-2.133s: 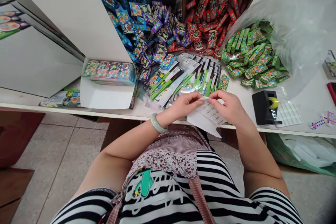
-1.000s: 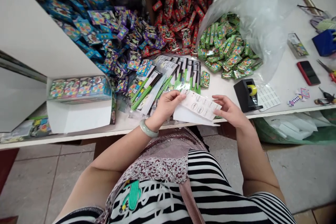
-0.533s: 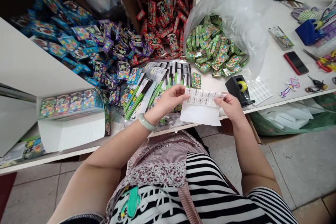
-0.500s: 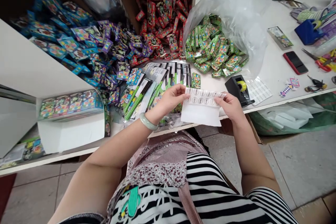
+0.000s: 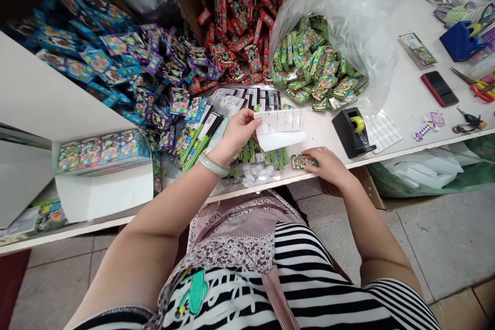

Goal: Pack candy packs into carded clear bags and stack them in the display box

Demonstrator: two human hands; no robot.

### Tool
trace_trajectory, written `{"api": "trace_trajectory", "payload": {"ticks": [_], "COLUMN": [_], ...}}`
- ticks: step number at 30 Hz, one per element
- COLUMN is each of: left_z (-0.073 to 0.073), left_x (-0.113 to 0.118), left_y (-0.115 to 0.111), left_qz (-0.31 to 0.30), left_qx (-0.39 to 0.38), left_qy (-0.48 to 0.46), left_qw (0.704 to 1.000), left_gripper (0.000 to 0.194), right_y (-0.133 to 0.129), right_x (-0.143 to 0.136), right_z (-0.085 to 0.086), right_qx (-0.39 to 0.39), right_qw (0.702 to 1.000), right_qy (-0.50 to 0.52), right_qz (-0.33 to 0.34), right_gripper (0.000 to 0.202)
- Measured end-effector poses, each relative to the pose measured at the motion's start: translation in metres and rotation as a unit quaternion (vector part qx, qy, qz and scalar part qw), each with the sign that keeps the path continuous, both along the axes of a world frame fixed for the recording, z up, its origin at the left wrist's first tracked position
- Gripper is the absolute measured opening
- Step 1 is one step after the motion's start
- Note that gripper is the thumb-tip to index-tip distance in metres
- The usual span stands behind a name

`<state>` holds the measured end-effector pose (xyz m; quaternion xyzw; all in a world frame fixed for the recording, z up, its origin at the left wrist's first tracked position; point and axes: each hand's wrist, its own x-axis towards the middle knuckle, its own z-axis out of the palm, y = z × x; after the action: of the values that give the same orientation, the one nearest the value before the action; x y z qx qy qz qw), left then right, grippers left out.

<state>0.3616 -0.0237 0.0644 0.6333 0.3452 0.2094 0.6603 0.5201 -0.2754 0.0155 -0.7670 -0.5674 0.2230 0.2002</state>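
Note:
My left hand (image 5: 243,128) pinches the left edge of a folded white sheet of round stickers (image 5: 284,119), holding it above the tabletop. Printed circles show faintly on its upper flap. At the table's front edge, the thumb and fingers of my right hand (image 5: 328,164) close on the right end of a small green printed box (image 5: 299,161), which lies flat. Beneath and left of the sheet lie flat black-and-green printed packets (image 5: 203,134) in clear plastic. A blue printed box (image 5: 196,109) rests on them.
Heaps of blue (image 5: 96,59), purple (image 5: 180,100) and red boxes (image 5: 253,56) fill the back left. Green boxes (image 5: 325,82) spill from a clear bag. To the right are a black tape dispenser (image 5: 348,134), another sticker sheet (image 5: 382,134), a phone (image 5: 440,88) and scissors (image 5: 469,81).
My right hand has let go of the sticker sheet and moved down to a small green box at the table edge. My left hand has shifted slightly left and up with the sheet.

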Motion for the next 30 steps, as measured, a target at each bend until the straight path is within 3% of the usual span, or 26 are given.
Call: {"api": "trace_trajectory", "payload": {"ticks": [3,6,11,13,15,19,24,30], "left_z": [-0.002,-0.003,-0.011,-0.018,-0.026,-0.04,-0.044,-0.04], "left_x": [0.005,0.006,0.013,0.022,0.034,0.054,0.064,0.069], "left_y": [-0.002,-0.002,-0.008,-0.017,-0.03,-0.056,-0.065,-0.068], "left_qz": [-0.003,-0.006,-0.05,-0.084,-0.118,-0.19,-0.23,-0.247], "left_qx": [-0.004,-0.005,0.013,0.026,0.052,0.112,0.236,0.282], "left_qy": [0.008,0.006,0.01,0.015,0.017,0.06,0.168,0.184], "left_qw": [1.0,1.0,0.999,0.996,0.992,0.974,0.929,0.909], "left_gripper": [0.018,0.018,0.015,0.015,0.015,0.013,0.025,0.045], "right_y": [0.002,-0.013,-0.057,-0.061,-0.052,-0.016,0.007,0.007], "right_x": [-0.004,0.001,0.014,0.013,0.009,0.004,0.001,-0.005], "right_z": [0.002,0.01,0.056,0.072,0.076,0.05,0.01,-0.002], "right_qx": [-0.005,0.039,0.213,0.247,0.248,0.176,0.033,-0.008], "right_qw": [1.0,0.995,0.952,0.943,0.952,0.977,0.981,0.971], "right_qy": [0.013,0.034,0.045,0.077,0.088,0.049,-0.084,-0.135], "right_qz": [-0.022,-0.081,-0.216,-0.207,-0.159,-0.111,-0.172,-0.196], "right_gripper": [0.039,0.024,0.02,0.021,0.019,0.016,0.015,0.014]}}
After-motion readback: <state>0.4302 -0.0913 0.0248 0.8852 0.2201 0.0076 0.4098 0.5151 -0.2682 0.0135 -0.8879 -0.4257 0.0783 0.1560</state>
